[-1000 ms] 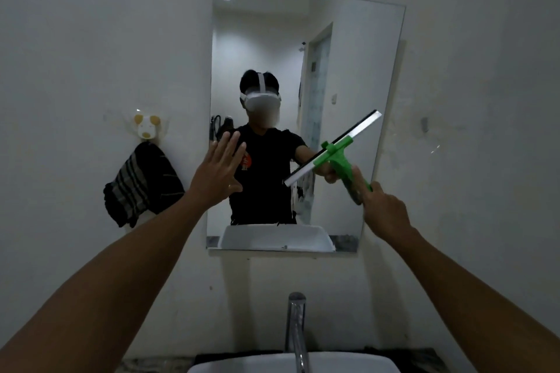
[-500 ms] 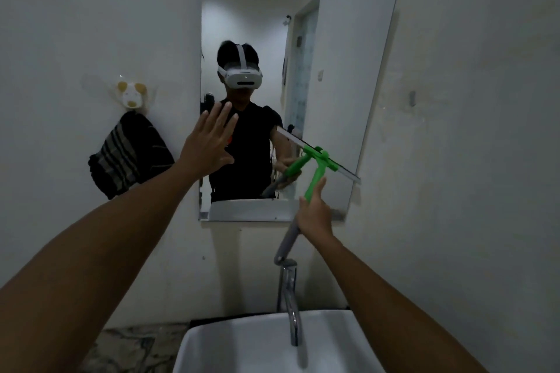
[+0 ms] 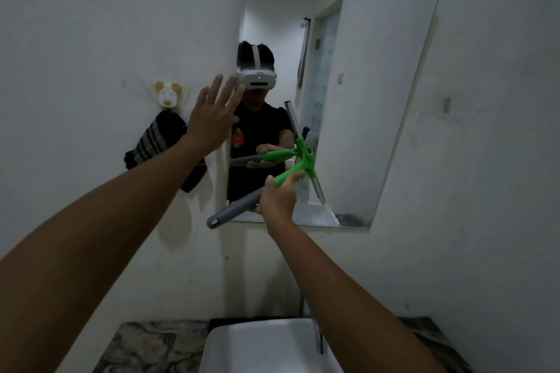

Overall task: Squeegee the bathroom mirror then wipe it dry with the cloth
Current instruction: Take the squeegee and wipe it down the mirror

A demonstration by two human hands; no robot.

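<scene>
Low on the left wall, a striped cloth (image 3: 157, 145) hanging from an animal-shaped hook (image 3: 167, 96), untouched, partly behind the left forearm; left arm stretched up and forward from the lower left corner, nearly straight; left hand (image 3: 212, 118) raised flat, palm toward the wall and glass, fingers (image 3: 225, 92) spread and pointing up, holding nothing, sitting over the left edge of the mirror (image 3: 378, 85); whether the palm touches the surface cannot be told.

Centre: squeegee (image 3: 285, 179) held against the lower part of the mirror; grey grip end sticking out down and to the left, green neck rising to the right, blade standing almost on end and tilted slightly, laid on the glass just above the bottom edge; green reflection of the tool meeting it at the head.

Right arm reaching up from the lower right, elbow slightly bent, wrist turned inward; right hand (image 3: 277, 200) wrapped around the handle where grey meets green, back of the hand toward the camera, fingertips curled over the green part.

Below: white sink (image 3: 266, 345) on a marbled counter (image 3: 145, 345), tap mostly hidden behind the right forearm.
</scene>
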